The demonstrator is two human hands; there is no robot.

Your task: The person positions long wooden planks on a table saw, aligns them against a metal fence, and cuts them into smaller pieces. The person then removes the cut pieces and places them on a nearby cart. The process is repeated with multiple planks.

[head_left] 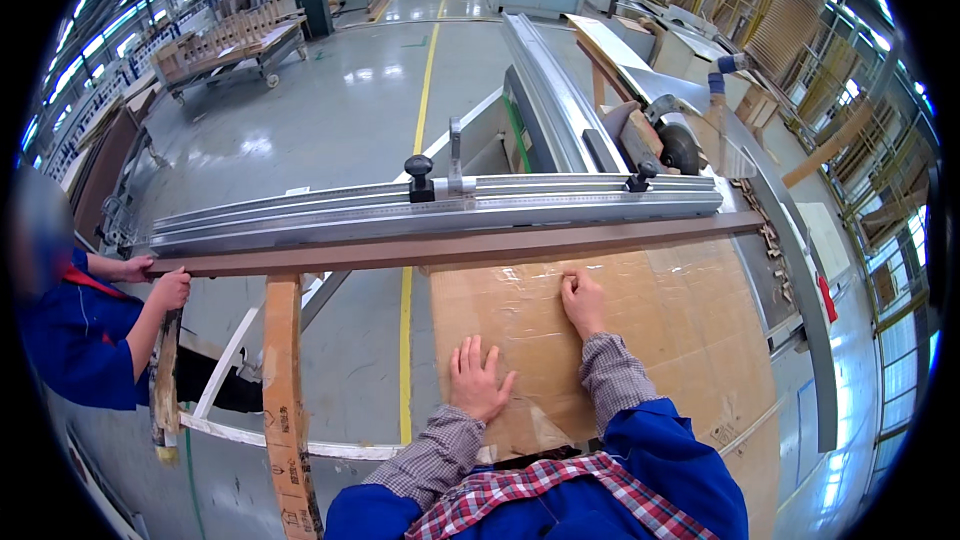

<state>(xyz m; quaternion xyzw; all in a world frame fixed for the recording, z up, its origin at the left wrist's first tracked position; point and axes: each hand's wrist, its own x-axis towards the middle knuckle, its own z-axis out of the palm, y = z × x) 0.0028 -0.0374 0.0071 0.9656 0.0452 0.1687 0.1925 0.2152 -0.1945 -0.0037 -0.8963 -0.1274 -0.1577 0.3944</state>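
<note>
My left hand [478, 380] lies on the cardboard sheet [530, 340] with its fingers spread, holding nothing. Farther forward and to the right, my right hand [582, 302] rests on the same cardboard, its fingers curled into a loose fist with nothing seen in it. Just beyond it a long brown board [450, 248] runs from left to right along a silver fence rail [560, 202]; neither of my hands touches it. At the left, a co-worker's two hands [170, 285] grip the board's end.
A dark saw blade [680, 148] under a guard stands beyond the rail at right. Wood offcuts [775, 250] lie near the board's right end. Black clamp knobs [420, 172] stick up from the rail. A cardboard-wrapped support [283, 380] stands at left. A loaded cart [235, 45] is farther back.
</note>
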